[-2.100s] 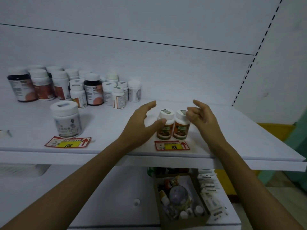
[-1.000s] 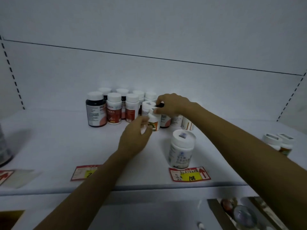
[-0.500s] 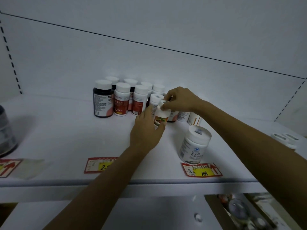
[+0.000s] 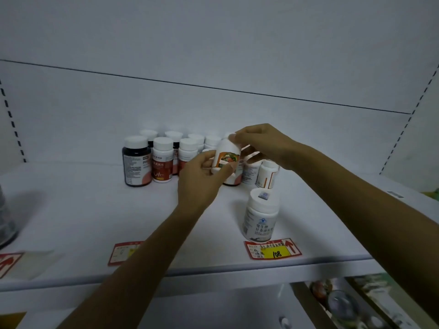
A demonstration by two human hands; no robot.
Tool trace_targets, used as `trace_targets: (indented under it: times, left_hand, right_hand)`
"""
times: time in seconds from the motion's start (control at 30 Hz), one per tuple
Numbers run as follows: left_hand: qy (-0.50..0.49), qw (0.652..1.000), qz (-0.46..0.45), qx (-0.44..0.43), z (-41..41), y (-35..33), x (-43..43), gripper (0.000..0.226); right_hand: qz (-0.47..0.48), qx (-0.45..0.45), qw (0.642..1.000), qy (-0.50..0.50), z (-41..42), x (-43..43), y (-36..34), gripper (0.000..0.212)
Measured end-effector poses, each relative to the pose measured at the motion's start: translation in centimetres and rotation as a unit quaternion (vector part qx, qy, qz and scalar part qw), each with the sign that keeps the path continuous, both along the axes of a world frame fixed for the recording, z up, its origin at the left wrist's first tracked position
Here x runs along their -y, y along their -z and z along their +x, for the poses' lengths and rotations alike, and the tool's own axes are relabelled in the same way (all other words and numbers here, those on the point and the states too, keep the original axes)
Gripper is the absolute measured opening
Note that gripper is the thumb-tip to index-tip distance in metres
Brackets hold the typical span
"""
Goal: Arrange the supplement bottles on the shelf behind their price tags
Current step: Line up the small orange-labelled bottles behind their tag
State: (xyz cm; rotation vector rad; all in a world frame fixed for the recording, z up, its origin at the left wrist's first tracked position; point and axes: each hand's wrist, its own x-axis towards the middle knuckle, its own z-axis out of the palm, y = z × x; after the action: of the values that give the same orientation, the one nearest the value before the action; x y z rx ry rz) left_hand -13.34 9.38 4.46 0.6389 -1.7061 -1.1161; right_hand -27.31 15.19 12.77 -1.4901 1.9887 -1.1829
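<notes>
A small white bottle with an orange label (image 4: 226, 155) is held above the shelf in front of the cluster of bottles. My left hand (image 4: 200, 181) grips its base and my right hand (image 4: 259, 144) pinches its cap. Behind it stand several supplement bottles, among them a dark bottle (image 4: 136, 162) and a red-labelled bottle (image 4: 162, 163). A larger white bottle (image 4: 260, 216) stands alone behind the price tag marked 108 (image 4: 273, 251). Another price tag (image 4: 123, 252) lies to the left, partly hidden by my left forearm.
The white shelf (image 4: 83, 210) has a front edge near the bottom of the view. A dark container (image 4: 4, 222) stands at the far left beside a third tag (image 4: 9, 262). A box with assorted items (image 4: 344, 305) sits on the lower level at the right.
Both hands have lifted the small orange-labelled bottle out of the cluster and raised it. Two seconds ago my hands were at two bottles further right on the shelf.
</notes>
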Motion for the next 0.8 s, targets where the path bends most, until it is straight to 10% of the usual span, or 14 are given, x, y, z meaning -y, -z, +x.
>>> trace_targets:
  times: [0.8]
  left_hand:
    - [0.072,0.996,0.029,0.052,-17.3,-1.9,-14.2,0.056]
  right_hand:
    - [0.009,-0.073,0.997,0.018,-17.2,-12.2,-3.1,0.022]
